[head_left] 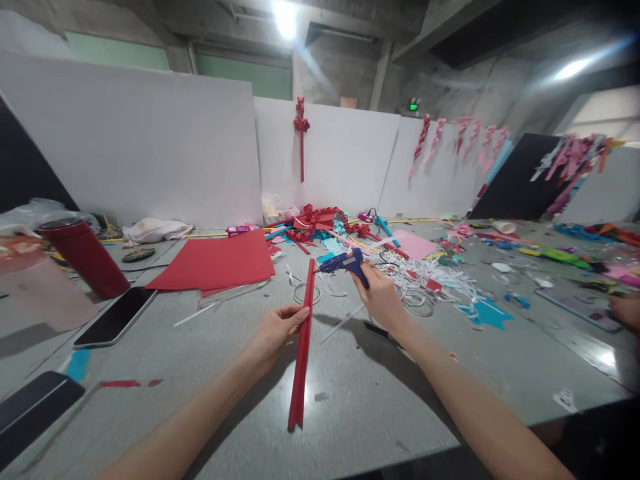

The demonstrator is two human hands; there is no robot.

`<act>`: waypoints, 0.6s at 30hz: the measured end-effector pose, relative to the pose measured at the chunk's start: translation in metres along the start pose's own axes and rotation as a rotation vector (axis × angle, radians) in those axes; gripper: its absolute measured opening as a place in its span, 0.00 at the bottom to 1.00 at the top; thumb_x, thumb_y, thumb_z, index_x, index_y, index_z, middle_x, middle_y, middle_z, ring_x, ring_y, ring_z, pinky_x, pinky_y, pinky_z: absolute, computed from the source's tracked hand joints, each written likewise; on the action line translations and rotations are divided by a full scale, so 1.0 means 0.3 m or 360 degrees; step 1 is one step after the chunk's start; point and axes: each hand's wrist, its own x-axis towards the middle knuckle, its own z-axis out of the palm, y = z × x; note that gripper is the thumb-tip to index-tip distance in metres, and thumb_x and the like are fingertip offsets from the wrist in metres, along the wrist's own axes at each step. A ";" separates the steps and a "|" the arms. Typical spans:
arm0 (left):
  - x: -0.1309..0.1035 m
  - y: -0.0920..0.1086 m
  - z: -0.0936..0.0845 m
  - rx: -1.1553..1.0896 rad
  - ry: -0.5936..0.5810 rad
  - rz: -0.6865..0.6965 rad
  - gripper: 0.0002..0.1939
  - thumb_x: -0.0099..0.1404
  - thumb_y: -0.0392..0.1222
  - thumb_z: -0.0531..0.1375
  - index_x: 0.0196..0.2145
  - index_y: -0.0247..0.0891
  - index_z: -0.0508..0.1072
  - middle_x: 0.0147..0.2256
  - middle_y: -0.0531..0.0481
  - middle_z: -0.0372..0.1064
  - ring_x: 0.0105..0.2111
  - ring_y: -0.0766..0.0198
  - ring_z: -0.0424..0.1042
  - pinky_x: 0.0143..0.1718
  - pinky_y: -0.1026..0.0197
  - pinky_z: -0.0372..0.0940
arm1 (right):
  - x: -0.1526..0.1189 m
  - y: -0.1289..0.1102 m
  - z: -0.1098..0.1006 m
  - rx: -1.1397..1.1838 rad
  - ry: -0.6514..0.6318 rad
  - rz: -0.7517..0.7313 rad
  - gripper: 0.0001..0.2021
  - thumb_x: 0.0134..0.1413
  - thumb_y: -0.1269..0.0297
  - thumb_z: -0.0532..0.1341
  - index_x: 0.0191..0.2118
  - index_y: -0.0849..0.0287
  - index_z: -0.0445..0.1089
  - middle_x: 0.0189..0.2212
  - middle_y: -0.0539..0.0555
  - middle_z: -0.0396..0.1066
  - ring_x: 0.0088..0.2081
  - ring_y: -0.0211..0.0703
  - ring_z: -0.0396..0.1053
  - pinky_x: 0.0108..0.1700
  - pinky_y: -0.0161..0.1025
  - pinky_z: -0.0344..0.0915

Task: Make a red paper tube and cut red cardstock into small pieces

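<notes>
Left hand (274, 333) pinching folded red strip (302, 353) between thumb and fingers, about mid-length. Right hand (381, 297) wrapped round handle of blue glue gun (345, 261); nozzle at strip's far end, contact unclear. Strip runs lengthwise from table's (350, 407) near edge toward far edge; can't tell if it rests on the surface. Left of strip, toward far edge: red sheets (230, 257). Right of strip: white paper scraps (445, 283), cyan piece (490, 312) nearer the right. Toward table's left: dark-screened phone (116, 319), red tumbler (85, 257). Heap of red ribbons (320, 220) near far edge, below white panel (340, 153).
</notes>
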 end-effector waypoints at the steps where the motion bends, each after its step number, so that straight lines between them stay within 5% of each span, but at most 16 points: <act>1: 0.001 -0.001 -0.001 0.0003 0.0003 -0.0001 0.23 0.48 0.54 0.79 0.36 0.36 0.85 0.37 0.43 0.78 0.35 0.64 0.74 0.39 0.63 0.69 | 0.001 -0.002 -0.001 -0.0006 0.0006 -0.0005 0.16 0.73 0.61 0.54 0.60 0.59 0.66 0.49 0.66 0.76 0.51 0.59 0.76 0.49 0.53 0.74; 18: 0.006 -0.007 -0.003 0.0018 -0.0039 0.0023 0.22 0.49 0.54 0.78 0.36 0.36 0.85 0.36 0.43 0.79 0.33 0.65 0.74 0.38 0.64 0.69 | -0.001 -0.013 0.003 -0.0215 0.0114 0.0013 0.26 0.69 0.44 0.58 0.59 0.62 0.66 0.45 0.67 0.75 0.48 0.61 0.76 0.49 0.53 0.75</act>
